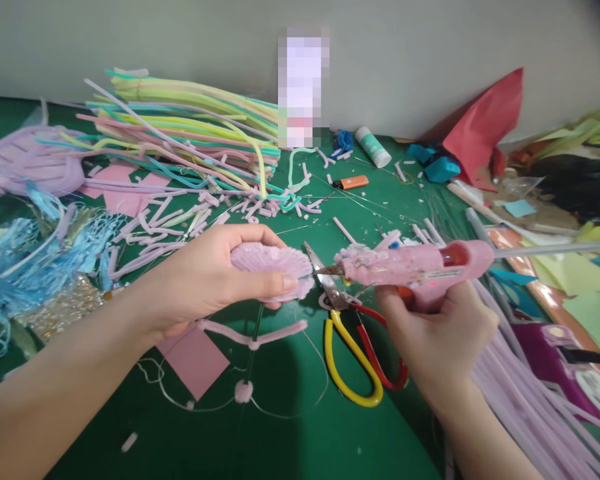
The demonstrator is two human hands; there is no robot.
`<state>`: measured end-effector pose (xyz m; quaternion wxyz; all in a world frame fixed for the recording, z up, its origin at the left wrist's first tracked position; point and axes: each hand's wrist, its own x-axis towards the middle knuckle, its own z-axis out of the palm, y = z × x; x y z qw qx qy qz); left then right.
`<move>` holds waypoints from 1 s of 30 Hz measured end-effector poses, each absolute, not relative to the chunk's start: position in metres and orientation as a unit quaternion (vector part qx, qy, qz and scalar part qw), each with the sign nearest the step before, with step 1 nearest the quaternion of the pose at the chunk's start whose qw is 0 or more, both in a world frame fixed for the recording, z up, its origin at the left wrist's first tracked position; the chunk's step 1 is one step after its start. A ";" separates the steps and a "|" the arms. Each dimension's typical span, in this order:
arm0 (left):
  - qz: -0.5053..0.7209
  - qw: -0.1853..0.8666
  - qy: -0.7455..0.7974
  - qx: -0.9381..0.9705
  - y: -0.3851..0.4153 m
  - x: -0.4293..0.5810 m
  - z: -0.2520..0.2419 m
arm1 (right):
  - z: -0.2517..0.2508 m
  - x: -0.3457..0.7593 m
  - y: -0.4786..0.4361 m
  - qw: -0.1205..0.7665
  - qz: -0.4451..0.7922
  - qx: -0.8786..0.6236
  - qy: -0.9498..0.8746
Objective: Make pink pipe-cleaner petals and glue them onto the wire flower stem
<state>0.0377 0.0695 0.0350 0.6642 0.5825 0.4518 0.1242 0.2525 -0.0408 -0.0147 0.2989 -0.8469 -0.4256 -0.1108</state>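
Between the thumb and fingers of my left hand (230,277) is a lilac, ribbed piece made of fuzzy pipe cleaners (267,261). A pink hot glue gun (405,263) is gripped in my right hand (435,333), its metal nozzle pointing left at the edge of the lilac piece. A clear glue stick (555,249) sticks out of the gun's back. Below the nozzle lie scissors (353,393) with one yellow and one red handle. Under my left hand, a thin stem carries a lilac crosspiece (254,344) and a small fuzzy ball (243,392), with looping thread around it.
A bundle of coloured pipe cleaners (180,127) lies at the back left, with cut lilac bits in front. Blue tassels (45,240) lie left. An orange lighter (353,182) and a white-green tube (373,147) lie behind the gun. Long lilac pipe cleaners (525,400) run along the right.
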 end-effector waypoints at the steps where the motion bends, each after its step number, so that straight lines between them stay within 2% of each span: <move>1: 0.127 0.669 0.450 0.578 0.070 0.037 0.035 | -0.015 0.257 -0.038 0.297 -0.113 -0.850 -0.420; 5: 0.134 0.681 0.437 0.572 0.070 0.037 0.036 | -0.017 0.285 -0.023 0.220 -0.101 -0.881 -0.406; 8: 0.136 0.682 0.433 0.574 0.068 0.038 0.039 | -0.019 0.299 -0.018 0.133 -0.065 -0.869 -0.473; 10: 0.138 0.672 0.442 0.578 0.066 0.038 0.041 | -0.014 0.297 -0.021 0.099 -0.090 -0.848 -0.512; 11: 0.140 0.665 0.448 0.581 0.065 0.039 0.042 | -0.010 0.291 -0.024 0.103 -0.117 -0.843 -0.515; 13: 0.137 0.656 0.451 0.590 0.064 0.039 0.044 | 0.002 0.275 -0.031 0.166 -0.153 -0.825 -0.518; 15: 0.134 0.652 0.443 0.600 0.063 0.038 0.044 | 0.015 0.256 -0.037 0.262 -0.094 -0.783 -0.557; 17: 0.133 0.646 0.436 0.613 0.063 0.037 0.043 | 0.025 0.240 -0.039 0.316 0.001 -0.727 -0.609; 30: 0.104 0.652 0.429 0.616 0.063 0.037 0.047 | 0.039 0.221 -0.038 0.358 -0.025 -0.572 -0.738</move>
